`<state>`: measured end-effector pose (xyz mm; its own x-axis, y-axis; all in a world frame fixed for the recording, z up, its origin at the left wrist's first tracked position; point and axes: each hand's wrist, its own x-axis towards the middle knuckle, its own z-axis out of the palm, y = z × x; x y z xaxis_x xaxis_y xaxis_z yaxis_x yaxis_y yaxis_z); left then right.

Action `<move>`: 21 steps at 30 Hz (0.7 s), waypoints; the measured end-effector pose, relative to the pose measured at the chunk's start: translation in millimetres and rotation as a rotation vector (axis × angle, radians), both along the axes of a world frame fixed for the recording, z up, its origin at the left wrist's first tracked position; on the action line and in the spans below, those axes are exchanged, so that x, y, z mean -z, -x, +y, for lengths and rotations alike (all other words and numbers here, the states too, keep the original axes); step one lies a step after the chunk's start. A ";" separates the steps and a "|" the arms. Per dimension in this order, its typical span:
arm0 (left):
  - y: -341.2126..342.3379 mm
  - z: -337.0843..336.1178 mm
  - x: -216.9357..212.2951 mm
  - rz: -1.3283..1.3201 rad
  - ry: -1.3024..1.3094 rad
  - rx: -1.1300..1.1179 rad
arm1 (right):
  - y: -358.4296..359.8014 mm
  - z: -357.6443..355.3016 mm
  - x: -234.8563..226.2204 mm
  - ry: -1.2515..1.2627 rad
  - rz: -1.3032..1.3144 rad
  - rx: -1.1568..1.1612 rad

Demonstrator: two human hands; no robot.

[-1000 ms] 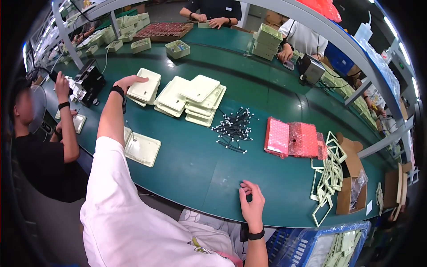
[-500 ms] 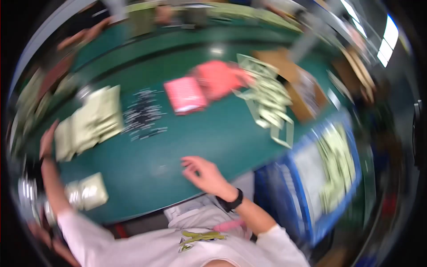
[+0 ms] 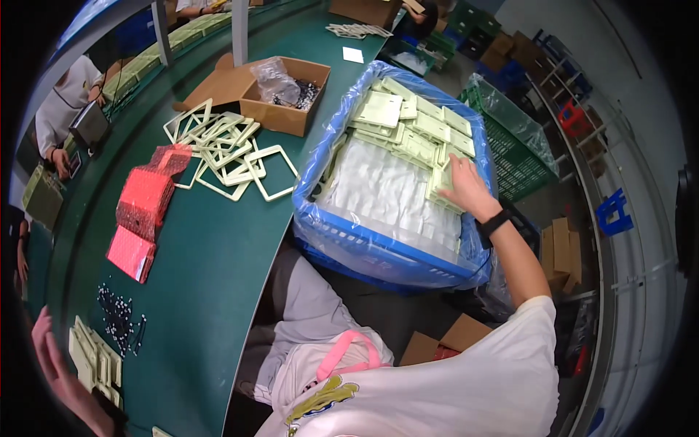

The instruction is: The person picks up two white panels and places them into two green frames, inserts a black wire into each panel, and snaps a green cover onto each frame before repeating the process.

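My right hand (image 3: 470, 188) reaches into a blue crate (image 3: 386, 251) lined with clear plastic. Its thumb and fingers close on the edge of a pale green plastic panel (image 3: 436, 186). Behind it, several similar panels (image 3: 420, 148) lie in overlapping rows. White wrapping sheets (image 3: 371, 178) cover the crate's near part. Over at the lower left, my left hand (image 3: 58, 368) is open with fingers stretched, beside a stack of pale green panels (image 3: 91, 357) on the green table; it holds nothing visible.
Pale green frames (image 3: 222, 156) lie in a heap by an open cardboard box (image 3: 280, 113). Red bubble-wrap packs (image 3: 138, 211) and small black parts (image 3: 120, 317) rest on the table (image 3: 211, 277). A green crate (image 3: 506, 146) stands beyond the blue one. Other people work across the table.
My view has swung to the right, toward the blue crate. The right hand has gone from above the table into the crate and onto a panel. The left hand stays by the stacked panels.
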<state>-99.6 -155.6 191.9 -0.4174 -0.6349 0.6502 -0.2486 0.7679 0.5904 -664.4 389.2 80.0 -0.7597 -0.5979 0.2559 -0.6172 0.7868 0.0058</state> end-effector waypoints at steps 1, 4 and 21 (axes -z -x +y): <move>29.5 18.2 9.7 -0.001 -0.106 0.152 | 9.4 9.5 16.2 -0.125 -0.021 0.049; 129.4 86.3 49.3 0.040 -0.485 0.570 | 20.7 51.4 46.4 -0.389 -0.051 0.198; 194.5 143.4 217.9 -0.078 -1.333 0.675 | 25.0 33.6 110.3 -0.435 0.253 0.133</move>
